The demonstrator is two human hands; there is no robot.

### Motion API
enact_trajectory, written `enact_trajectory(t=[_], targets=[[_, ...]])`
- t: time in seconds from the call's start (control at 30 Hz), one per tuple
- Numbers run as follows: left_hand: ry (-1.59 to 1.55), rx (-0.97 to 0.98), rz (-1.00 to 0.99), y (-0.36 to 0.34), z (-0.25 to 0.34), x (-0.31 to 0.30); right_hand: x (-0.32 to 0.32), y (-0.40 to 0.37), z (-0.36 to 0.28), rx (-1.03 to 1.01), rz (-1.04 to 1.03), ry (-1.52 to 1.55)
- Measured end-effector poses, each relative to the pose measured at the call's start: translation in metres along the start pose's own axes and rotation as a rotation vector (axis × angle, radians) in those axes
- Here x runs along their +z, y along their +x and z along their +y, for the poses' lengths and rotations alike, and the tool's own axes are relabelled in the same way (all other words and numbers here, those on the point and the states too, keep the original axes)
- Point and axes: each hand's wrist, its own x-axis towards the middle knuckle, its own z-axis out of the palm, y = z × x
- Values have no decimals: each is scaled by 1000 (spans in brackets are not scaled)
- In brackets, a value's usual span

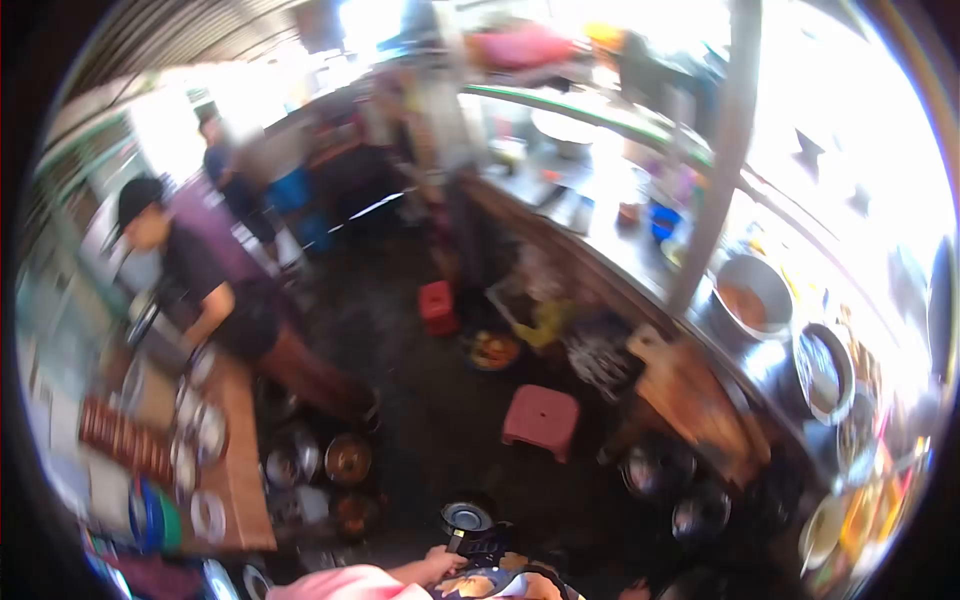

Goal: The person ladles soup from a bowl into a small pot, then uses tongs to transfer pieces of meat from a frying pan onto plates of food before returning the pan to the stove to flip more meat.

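Note:
At the bottom centre of the head view, my left hand (440,566), coming out of a pink sleeve, is closed around the handle of a small round pan (467,517). The pan hangs just ahead of my patterned clothing, over the dark floor. Only a sliver of my right hand (635,592) shows at the bottom edge; its fingers are too cut off and blurred to read.
A pink stool (541,415) and a red stool (437,306) stand on the floor ahead. Wooden boards (690,395) lean below the right counter, which carries a large pot (752,300). Left, a person in black (195,265) stands beside a wooden table (250,480); pots sit below.

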Motion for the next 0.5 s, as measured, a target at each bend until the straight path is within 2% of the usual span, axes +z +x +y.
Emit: enact_trajectory(t=[0.03, 0.1, 0.17, 0.23, 0.3, 0.33, 0.37, 0.43, 0.5], targets=[[21, -41, -62, -24, 0, 10, -8, 0, -14, -84, -38, -28], [-166, -35, -61, -22, -44, -10, -25, 4, -37, -227, -182, -91], [-405, -138, -10, -57, -68, -27, -36, 18, -58, -369, -352, -178], [-551, -140, 34, -65, -102, -25, -34, 43, -68, -521, -526, -266], [-720, -143, 346, -90, -143, -20, -29, 63, -90, -731, -734, -370], [-735, -136, 365, -110, -154, -22, -39, 53, -116, -826, -775, -444], [-772, -147, 366, -117, -170, -22, -60, 37, -168, -922, -809, -520], [-862, -201, 480, -133, -208, -25, -71, 5, -228, -1275, -913, -693], [-1143, -90, 603, -134, -253, -15, -85, -41, -285, -1370, -1011, -702]])
